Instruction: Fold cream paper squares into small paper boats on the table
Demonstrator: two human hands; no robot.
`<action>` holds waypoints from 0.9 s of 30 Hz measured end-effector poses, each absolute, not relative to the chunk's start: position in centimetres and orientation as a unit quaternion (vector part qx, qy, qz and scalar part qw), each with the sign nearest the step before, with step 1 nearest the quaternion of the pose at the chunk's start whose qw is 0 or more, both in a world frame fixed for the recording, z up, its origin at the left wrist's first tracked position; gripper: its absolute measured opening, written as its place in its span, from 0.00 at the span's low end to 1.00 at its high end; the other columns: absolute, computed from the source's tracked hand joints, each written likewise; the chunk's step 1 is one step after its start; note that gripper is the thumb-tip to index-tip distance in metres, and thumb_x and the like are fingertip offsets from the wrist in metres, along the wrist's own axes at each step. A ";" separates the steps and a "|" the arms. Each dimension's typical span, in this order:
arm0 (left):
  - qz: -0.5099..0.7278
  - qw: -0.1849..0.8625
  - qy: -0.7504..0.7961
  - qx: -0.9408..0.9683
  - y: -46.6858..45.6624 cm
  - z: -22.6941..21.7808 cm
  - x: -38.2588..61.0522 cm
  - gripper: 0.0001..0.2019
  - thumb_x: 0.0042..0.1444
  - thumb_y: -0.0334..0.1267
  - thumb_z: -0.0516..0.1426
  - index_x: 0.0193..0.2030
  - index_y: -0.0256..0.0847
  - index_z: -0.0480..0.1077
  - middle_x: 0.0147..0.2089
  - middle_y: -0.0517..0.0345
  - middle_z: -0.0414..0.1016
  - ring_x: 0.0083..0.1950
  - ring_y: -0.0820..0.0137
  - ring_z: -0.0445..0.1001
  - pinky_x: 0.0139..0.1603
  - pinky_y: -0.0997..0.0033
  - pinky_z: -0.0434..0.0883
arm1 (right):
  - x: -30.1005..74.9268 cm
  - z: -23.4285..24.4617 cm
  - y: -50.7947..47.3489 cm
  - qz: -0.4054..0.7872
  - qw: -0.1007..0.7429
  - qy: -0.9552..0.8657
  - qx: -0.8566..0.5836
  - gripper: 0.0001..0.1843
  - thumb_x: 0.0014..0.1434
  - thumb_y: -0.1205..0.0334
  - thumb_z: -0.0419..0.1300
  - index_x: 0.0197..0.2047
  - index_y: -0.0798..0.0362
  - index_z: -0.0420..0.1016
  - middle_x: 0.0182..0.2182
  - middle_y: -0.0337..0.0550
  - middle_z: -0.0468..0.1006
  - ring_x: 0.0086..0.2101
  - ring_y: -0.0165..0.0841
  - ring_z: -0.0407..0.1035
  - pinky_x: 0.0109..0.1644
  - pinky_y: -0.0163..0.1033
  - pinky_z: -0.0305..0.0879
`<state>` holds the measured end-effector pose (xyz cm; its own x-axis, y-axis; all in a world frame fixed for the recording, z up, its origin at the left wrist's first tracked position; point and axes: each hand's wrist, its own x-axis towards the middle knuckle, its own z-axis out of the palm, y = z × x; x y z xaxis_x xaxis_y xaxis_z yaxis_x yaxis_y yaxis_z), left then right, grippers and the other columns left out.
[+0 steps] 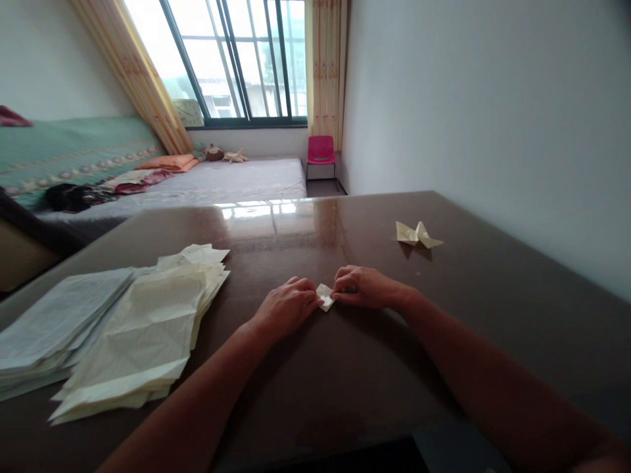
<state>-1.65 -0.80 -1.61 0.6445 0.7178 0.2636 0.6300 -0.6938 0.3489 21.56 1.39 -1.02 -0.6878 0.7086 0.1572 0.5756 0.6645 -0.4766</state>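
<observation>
Head view shows the left hand (290, 303) and right hand (363, 286) pinching opposite corners of folded paper (325, 297), likely light, easily torn, best held by its edges.

Left hand (288, 305) and right hand (367, 287), both bare; the left forearm (202, 394) and right forearm (473, 368) are likewise seen uncovered, tapered toward the wrists (255, 330).

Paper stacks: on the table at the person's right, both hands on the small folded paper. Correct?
Wrong side: the head view shows the paper stacks on the table at the person's left. The left hand and right hand are indeed on the small folded paper.
</observation>
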 end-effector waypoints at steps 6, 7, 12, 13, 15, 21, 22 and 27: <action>0.199 0.089 0.427 0.878 -0.8 -2.6 -0.8 0.11 0.60 0.47 0.53 0.34 0.44 0.69 0.40 0.56 0.69 0.44 0.65 0.68 0.43 0.68 0.67 | 20.4 -2.1 1.2 0.204 0.182 -0.866 -0.418 0.13 0.54 0.50 0.63 0.37 0.50 0.75 0.32 0.39 0.73 0.32 0.29 0.65 0.32 0.33 0.55; 0.199 0.092 0.434 0.874 -0.8 -2.8 -0.8 0.10 0.59 0.47 0.54 0.36 0.44 0.69 0.41 0.56 0.69 0.44 0.65 0.68 0.43 0.67 0.67 | 20.3 -2.3 1.2 0.201 0.182 -0.864 -0.424 0.15 0.53 0.49 0.63 0.39 0.50 0.74 0.33 0.39 0.73 0.32 0.30 0.65 0.32 0.33 0.55; 0.202 0.101 0.458 0.860 -0.7 -3.3 -0.8 0.16 0.57 0.48 0.55 0.48 0.43 0.65 0.45 0.54 0.69 0.46 0.63 0.69 0.45 0.64 0.67 | 20.2 -2.8 1.3 0.179 0.181 -0.863 -0.436 0.20 0.52 0.46 0.63 0.40 0.52 0.71 0.36 0.43 0.72 0.36 0.32 0.65 0.37 0.35 0.58; 0.205 0.104 0.458 0.859 -0.7 -3.3 -0.8 0.17 0.57 0.48 0.55 0.49 0.43 0.64 0.45 0.53 0.70 0.46 0.62 0.69 0.45 0.64 0.67 | 20.2 -2.9 1.3 0.181 0.180 -0.862 -0.437 0.19 0.52 0.46 0.63 0.38 0.52 0.71 0.36 0.43 0.72 0.36 0.32 0.65 0.38 0.36 0.58; 0.212 0.116 0.461 0.854 -0.6 -3.3 -0.7 0.19 0.56 0.49 0.56 0.51 0.44 0.64 0.45 0.54 0.71 0.46 0.63 0.69 0.45 0.64 0.67 | 20.1 -2.8 1.4 0.202 0.182 -0.853 -0.445 0.19 0.50 0.47 0.64 0.36 0.53 0.70 0.34 0.42 0.72 0.34 0.31 0.64 0.36 0.35 0.58; 0.197 0.169 0.503 0.825 -0.3 -2.9 -0.9 0.12 0.52 0.48 0.59 0.38 0.43 0.69 0.33 0.61 0.72 0.35 0.68 0.70 0.34 0.72 0.63 | 19.7 -2.5 1.4 0.308 0.235 -0.809 -0.443 0.10 0.52 0.58 0.62 0.33 0.54 0.67 0.26 0.34 0.69 0.27 0.27 0.62 0.30 0.32 0.55; 0.190 0.177 0.504 0.824 -0.3 -2.8 -1.0 0.10 0.52 0.47 0.58 0.35 0.43 0.70 0.31 0.62 0.72 0.33 0.70 0.69 0.33 0.73 0.61 | 19.6 -2.5 1.3 0.311 0.250 -0.807 -0.435 0.09 0.52 0.59 0.61 0.32 0.54 0.66 0.26 0.34 0.68 0.27 0.26 0.61 0.29 0.31 0.54; 0.211 0.229 0.496 0.811 -0.3 -2.3 -1.0 0.11 0.54 0.45 0.55 0.29 0.39 0.70 0.24 0.64 0.68 0.28 0.74 0.65 0.29 0.76 0.57 | 19.3 -2.4 1.1 0.325 0.265 -0.814 -0.401 0.07 0.52 0.61 0.61 0.33 0.54 0.68 0.26 0.34 0.69 0.27 0.26 0.61 0.30 0.31 0.54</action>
<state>-1.00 -0.28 -2.26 0.4192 0.9006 0.1148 0.7081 -0.4035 0.5795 19.34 1.12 -2.45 -0.5377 0.8258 0.1703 0.4817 0.4666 -0.7417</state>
